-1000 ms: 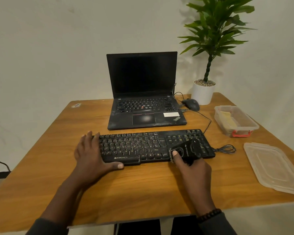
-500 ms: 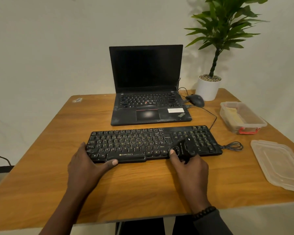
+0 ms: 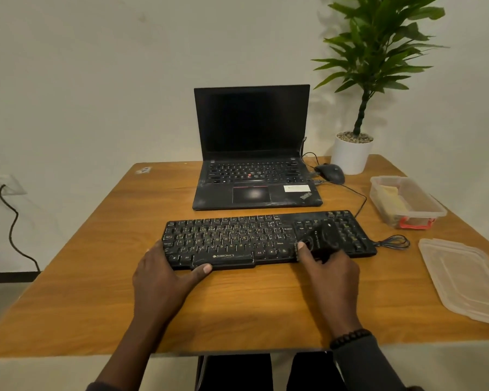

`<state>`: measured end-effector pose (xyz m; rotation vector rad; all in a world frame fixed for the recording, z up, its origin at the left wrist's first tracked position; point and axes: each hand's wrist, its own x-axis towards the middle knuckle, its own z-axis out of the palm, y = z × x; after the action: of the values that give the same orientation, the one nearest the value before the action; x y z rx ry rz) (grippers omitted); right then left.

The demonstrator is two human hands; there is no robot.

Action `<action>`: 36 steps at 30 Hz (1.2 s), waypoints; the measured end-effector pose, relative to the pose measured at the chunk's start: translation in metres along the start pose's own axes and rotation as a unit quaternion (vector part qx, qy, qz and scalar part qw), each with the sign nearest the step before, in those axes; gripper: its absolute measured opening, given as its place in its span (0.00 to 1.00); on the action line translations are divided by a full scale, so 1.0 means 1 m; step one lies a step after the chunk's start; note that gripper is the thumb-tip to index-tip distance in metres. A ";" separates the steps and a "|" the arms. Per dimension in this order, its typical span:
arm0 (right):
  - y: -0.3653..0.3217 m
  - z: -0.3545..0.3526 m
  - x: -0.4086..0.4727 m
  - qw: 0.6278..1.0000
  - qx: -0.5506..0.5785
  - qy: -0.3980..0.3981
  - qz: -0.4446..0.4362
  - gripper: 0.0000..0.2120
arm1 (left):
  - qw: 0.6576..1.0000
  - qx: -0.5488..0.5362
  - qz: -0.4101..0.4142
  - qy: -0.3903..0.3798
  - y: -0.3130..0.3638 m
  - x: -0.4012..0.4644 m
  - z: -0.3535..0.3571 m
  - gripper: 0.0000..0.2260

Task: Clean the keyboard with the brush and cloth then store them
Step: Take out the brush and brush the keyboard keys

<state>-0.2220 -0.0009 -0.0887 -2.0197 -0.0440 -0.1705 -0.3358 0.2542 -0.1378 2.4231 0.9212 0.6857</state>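
Keyboard (image 3: 254, 238): black, lying at the centre of the wooden surface (image 3: 96, 292), steadied at its left end by the left hand (image 3: 164, 275), fingers flat. Brush (image 3: 321, 239): black, gripped by the right hand (image 3: 332, 270) over the keyboard's right keys. Clear box (image 3: 407, 203) holding a yellow cloth (image 3: 390, 197): right edge.

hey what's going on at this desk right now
A person is cleaning a black keyboard on a wooden table. Their left hand steadies the keyboard's near left corner, thumb along the front edge. Their right hand grips a black brush on the keys, just left of the number pad. To the right, a clear container sits open with a yellowish cloth inside, its lid lying nearer on the table. So brushing is under way; wiping and storing come later.
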 end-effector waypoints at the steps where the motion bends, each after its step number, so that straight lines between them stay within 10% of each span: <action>1: 0.002 0.003 0.000 1.000 -0.019 -0.016 -0.012 0.12 | 1.000 0.004 -0.001 0.003 0.001 -0.002 0.001 0.48; 6: 0.001 -0.005 0.010 0.992 0.045 -0.121 -0.013 0.10 | 1.000 0.013 -0.008 0.016 0.006 -0.007 -0.001 0.47; 26: 0.002 0.001 0.002 0.997 0.075 0.017 0.020 0.11 | 0.998 0.052 -0.023 0.009 0.015 -0.010 -0.001 0.52; 32: 0.004 0.009 -0.011 0.996 0.046 -0.070 -0.015 0.11 | 0.999 0.044 -0.032 0.001 0.017 -0.009 -0.002 0.51; 36: 0.005 0.006 0.001 0.996 0.076 0.044 0.020 0.11 | 0.998 0.048 -0.036 -0.006 0.017 -0.007 -0.003 0.51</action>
<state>-0.2201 0.0023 -0.0957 -1.8573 0.0386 -0.2230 -0.3343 0.2384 -0.1283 2.4612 1.0527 0.6138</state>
